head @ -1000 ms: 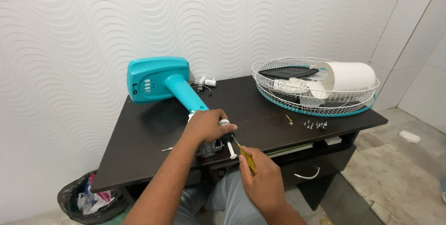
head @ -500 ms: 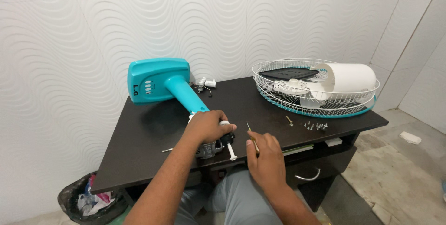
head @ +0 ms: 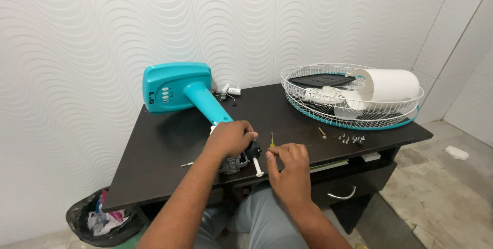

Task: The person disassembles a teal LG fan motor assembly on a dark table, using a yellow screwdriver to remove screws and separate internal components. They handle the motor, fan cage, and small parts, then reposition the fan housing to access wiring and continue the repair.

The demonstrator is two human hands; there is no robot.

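My left hand (head: 230, 138) grips a small fan motor (head: 237, 161) at the near edge of the dark table (head: 169, 146); its white shaft (head: 257, 167) sticks out toward me. My right hand (head: 288, 166) holds a thin yellow-handled screwdriver (head: 271, 140) upright, tip up, just right of the motor. The teal fan stand (head: 179, 88) lies on its side behind my left hand, its neck reaching the motor.
A white wire fan guard (head: 352, 95) at the table's right holds a white housing and black parts. Several loose screws (head: 352, 138) and a small brass piece (head: 322, 132) lie in front of it. A bin with a black bag (head: 102, 218) stands at the lower left floor.
My right hand has risen from below the table edge to beside the motor, turning the screwdriver so its metal tip points up. My left hand stays on the motor.
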